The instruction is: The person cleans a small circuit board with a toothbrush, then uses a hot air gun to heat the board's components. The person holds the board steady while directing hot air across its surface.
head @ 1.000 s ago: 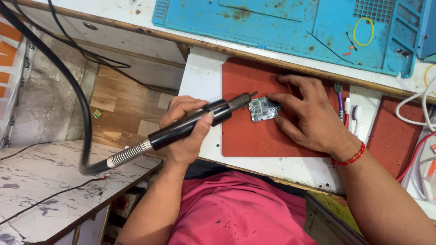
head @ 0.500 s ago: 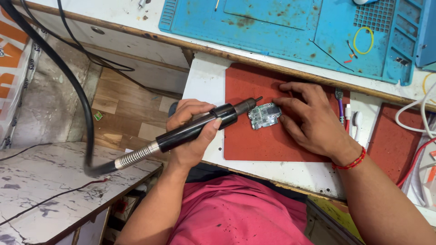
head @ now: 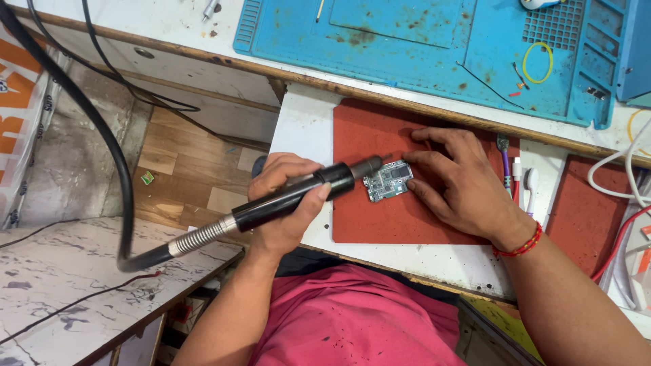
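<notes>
We are at a small electronics repair workshop: a stained blue silicone repair mat [head: 434, 47] lies at 12 o'clock, a red work pad [head: 380, 217] carries a bare circuit board [head: 388, 181], and loose cables [head: 620, 176] trail at 3 o'clock on the worn surface [head: 305, 129].

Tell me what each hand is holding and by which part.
The left hand grips the black rotary tool handpiece around the middle of its barrel. The right hand holds nothing; its fingertips pin the small circuit board at its right edge.
</notes>
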